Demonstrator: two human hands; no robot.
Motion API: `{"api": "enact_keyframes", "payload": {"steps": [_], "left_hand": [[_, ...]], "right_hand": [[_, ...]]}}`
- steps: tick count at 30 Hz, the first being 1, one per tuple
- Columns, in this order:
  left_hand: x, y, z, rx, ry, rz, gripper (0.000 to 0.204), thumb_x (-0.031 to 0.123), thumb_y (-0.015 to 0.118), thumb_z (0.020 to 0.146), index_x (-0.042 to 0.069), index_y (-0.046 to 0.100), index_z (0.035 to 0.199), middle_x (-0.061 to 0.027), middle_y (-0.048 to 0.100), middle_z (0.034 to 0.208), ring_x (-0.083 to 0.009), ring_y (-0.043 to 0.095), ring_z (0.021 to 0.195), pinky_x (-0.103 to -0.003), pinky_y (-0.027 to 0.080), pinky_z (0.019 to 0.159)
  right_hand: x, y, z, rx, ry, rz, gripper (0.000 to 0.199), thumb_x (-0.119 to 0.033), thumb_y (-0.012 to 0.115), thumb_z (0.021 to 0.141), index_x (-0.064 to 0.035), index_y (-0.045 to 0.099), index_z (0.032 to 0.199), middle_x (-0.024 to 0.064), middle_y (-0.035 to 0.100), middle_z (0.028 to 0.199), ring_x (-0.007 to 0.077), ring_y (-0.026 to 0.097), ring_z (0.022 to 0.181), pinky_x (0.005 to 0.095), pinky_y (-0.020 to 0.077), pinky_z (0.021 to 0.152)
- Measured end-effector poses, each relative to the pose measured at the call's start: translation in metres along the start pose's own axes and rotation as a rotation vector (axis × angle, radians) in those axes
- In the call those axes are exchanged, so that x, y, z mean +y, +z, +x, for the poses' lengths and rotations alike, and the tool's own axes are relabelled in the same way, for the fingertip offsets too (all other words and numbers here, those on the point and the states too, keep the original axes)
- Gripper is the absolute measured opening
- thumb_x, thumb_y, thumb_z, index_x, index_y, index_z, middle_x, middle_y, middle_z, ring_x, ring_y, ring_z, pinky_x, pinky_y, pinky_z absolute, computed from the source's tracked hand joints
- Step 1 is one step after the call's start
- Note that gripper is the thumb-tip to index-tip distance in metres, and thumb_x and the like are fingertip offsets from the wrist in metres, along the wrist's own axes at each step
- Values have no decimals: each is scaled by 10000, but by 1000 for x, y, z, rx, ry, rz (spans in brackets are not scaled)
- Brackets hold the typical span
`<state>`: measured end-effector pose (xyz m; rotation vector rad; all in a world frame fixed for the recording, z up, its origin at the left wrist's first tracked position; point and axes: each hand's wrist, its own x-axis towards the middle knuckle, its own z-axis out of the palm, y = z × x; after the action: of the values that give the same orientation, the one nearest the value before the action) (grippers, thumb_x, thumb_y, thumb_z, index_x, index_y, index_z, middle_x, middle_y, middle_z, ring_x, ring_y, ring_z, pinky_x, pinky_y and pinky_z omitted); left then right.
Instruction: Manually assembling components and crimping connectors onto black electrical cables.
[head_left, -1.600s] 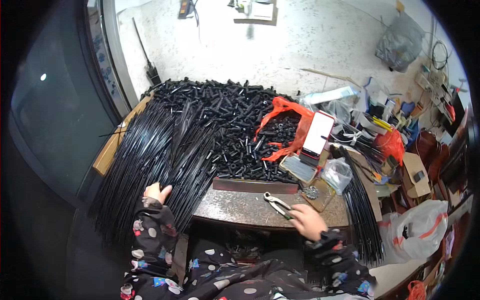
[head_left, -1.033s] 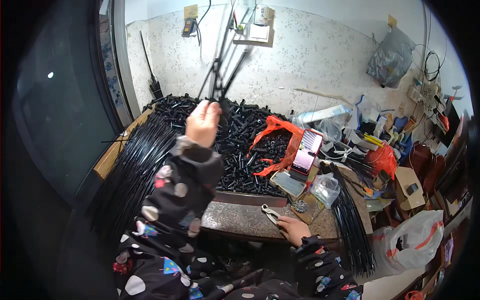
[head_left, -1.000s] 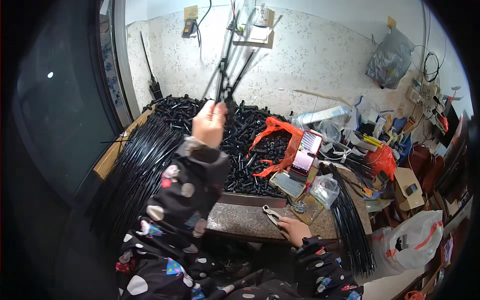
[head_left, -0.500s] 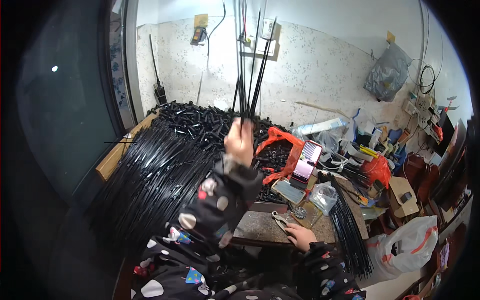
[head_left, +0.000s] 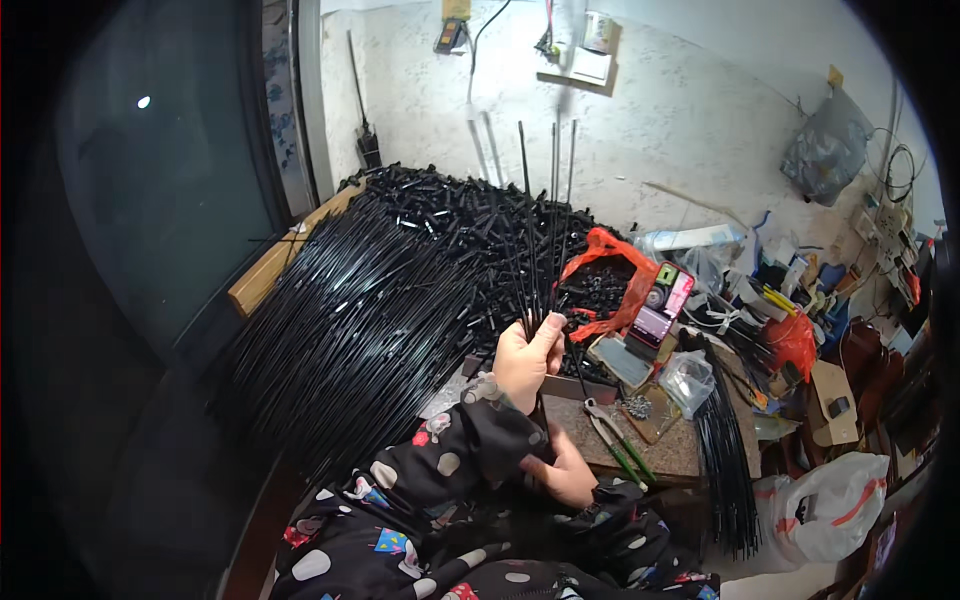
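Note:
My left hand point(head_left: 527, 358) is raised over the table edge and grips a small bunch of thin black rods point(head_left: 545, 235) that stand upright, tips fanning out toward the wall. My right hand point(head_left: 566, 472) sits just below it, close to my body, closed around the lower ends of the same rods. A big heap of long black rods point(head_left: 350, 310) lies to the left of my hands. Green-handled pliers point(head_left: 620, 442) rest on the stone tabletop point(head_left: 680, 455) right of my right hand.
Behind the rods is a pile of short black tubes point(head_left: 450, 210). A red plastic bag point(head_left: 612, 258), a phone point(head_left: 660, 305) and small clutter sit at right. Another rod bundle point(head_left: 725, 470) hangs off the table's right side above a white bag point(head_left: 820, 505). A dark window point(head_left: 150, 200) is at left.
My left hand picked a bunch of rods from the heap, lifted it high, then brought it down toward my body. My right hand left the pliers and came to the rods' lower ends.

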<state>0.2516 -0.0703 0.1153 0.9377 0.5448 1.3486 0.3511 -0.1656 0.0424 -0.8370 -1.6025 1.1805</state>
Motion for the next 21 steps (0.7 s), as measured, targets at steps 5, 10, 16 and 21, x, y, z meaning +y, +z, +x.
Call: {"api": "enact_keyframes", "payload": {"steps": [5,10,16,21], "left_hand": [[0,-44,-9,-173,-263,-73,268,254,514,878,13,545,991,-47,605,771,-106,567,656,-233,455,625],[17,-137,-17,-201,-186,1167,273,298,566,800,38,650,812,-96,639,707,-203,620,699,-307,486,657],[3,-260,6,383,-78,2086,251,244,593,746,46,527,888,-171,560,877,-324,568,836,-399,474,706],[19,-248,3,281,-116,1932,169,184,475,826,17,479,852,-215,589,813,-389,581,780,-461,464,702]], "right_hand": [[6,6,-19,77,414,902,293,-84,469,868,-54,406,1152,2,419,627,65,360,459,212,311,416],[-4,-2,-14,269,303,461,148,-154,447,905,-43,445,1003,-7,409,589,45,330,432,169,267,391],[-32,-11,18,293,294,451,162,-151,478,888,-44,467,1010,15,458,638,46,348,431,171,280,393],[-36,-24,17,371,298,403,176,-146,476,892,-42,471,1033,-4,465,673,23,351,474,147,281,419]]}}
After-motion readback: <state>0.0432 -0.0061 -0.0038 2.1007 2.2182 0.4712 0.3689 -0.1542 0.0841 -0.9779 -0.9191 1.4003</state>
